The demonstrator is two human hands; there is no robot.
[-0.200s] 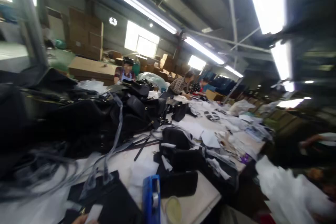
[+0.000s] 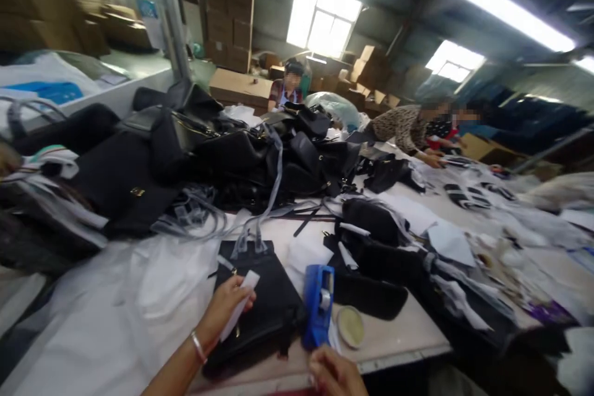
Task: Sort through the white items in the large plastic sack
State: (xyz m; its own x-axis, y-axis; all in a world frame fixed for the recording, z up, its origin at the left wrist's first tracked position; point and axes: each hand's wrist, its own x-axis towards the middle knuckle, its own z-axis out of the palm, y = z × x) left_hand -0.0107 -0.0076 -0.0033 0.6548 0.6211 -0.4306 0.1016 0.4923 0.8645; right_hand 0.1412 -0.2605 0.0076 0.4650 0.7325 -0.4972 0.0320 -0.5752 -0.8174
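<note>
We saw a black bag (image 2: 276, 288) lying flat at the near side of the tabletop (image 2: 394, 340), its smooth panel facing up and its handles, wrapped in cloudy plastic, at the far end. Small gold-coloured metal parts showed on its left half. Over that half we had a narrow white strip (image 2: 251, 279), gripped by our left fingers (image 2: 231, 292) and slanting from far right to near left. Just right of the bag we saw a blue tape dispenser (image 2: 311, 297), its long body pointing away from us, a pale roll mounted in it.
</note>
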